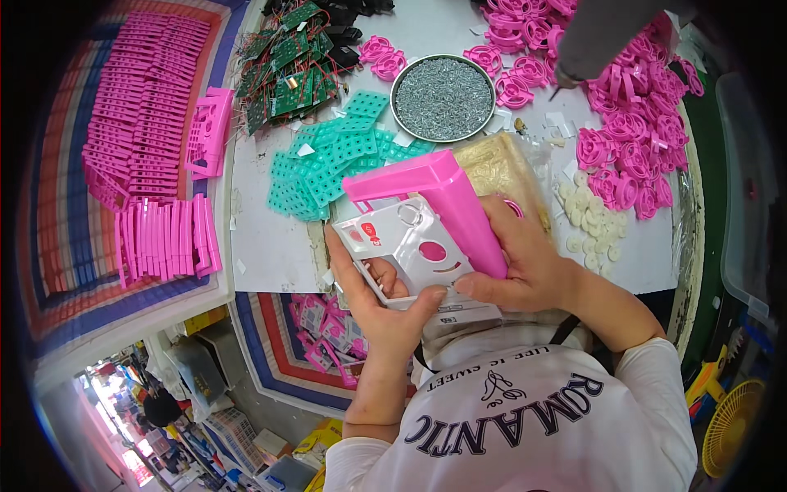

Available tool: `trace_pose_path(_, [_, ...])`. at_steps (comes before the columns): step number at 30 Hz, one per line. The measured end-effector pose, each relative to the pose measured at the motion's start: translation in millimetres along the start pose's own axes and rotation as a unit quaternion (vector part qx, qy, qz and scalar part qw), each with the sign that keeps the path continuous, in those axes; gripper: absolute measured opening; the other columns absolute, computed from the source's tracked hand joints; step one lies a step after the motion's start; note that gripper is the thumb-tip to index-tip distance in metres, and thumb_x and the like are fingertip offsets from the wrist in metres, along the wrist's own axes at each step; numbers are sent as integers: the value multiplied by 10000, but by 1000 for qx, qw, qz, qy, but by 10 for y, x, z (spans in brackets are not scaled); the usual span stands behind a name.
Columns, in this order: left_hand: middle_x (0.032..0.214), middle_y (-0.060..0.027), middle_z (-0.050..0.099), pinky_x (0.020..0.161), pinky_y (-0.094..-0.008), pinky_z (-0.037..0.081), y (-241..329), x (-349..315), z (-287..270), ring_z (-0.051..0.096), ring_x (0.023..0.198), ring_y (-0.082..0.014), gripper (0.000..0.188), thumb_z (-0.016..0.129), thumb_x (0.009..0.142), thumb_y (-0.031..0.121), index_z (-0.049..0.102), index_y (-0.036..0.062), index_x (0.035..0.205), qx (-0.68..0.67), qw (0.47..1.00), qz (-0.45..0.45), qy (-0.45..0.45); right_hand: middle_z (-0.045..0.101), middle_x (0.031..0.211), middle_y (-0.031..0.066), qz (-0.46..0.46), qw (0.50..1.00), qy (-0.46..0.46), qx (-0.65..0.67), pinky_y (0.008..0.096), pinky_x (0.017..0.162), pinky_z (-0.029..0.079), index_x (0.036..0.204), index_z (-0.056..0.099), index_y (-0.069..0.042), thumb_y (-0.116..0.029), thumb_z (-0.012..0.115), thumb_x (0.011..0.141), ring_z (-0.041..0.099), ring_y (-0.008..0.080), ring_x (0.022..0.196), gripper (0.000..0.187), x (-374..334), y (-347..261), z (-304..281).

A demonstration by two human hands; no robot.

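Observation:
My left hand [379,307] grips the lower left side of a pink plastic toy casing [438,197], fingers curled under its white faceplate [406,246], thumb pressing the bottom edge. My right hand [525,262] holds the casing's right side, thumb on the faceplate near a pink round hole. The casing is tilted, its pink edge lifted toward the table. Both hands hold it close to my chest, above the table's front edge.
On the white table lie teal keypad mats [332,160], green circuit boards [283,61], a round tin of screws [443,98], pink round parts [631,123], white discs [586,213] and a plastic bag [500,168]. Pink strips [147,123] fill the left. Another person's arm [598,37] reaches in at top right.

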State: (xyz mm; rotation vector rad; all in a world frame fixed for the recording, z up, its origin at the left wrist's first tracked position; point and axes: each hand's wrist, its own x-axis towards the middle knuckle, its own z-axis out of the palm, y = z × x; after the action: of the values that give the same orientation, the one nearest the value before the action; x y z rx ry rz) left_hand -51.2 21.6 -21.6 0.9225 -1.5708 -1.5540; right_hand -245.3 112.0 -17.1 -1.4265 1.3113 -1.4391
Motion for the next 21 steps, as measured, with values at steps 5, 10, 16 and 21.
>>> trace_pose_path(5, [1160,-35,428,769,-249,478,92,-40,40,453,882,-127,1335,879,627,8,24,47,1652,65,998,-25,3,578,1245,102,45,993,-55,99,340,922,492,1511,378,-13,-265,740,931,605,189,1094,728,4,73,-60])
trace_pose_path(10, [1401,-118,419,1026,-345,446,144,-59,-19,496,1180,-197,1224,859,686,52,88,-10,1635,318,945,80,3,555,1369,97,157,944,-55,285,353,1052,456,1566,314,-20,-192,721,929,554,189,1253,775,-11,-17,-59])
trace_pose_path(16, [1647,-226,267,1214,-385,266,26,165,54,331,1496,-274,812,637,967,53,163,-37,1619,-25,993,46,105,576,1391,110,155,948,14,280,349,1070,470,1521,382,0,-86,762,896,562,184,1280,737,-54,7,59])
trace_pose_path(21, [1637,-228,287,1188,-387,322,-8,207,87,379,1464,-262,683,526,1062,128,159,-57,1609,-29,992,91,87,640,1313,115,245,915,-9,321,318,1029,516,1451,471,19,-25,755,894,613,171,1223,626,-192,17,-36])
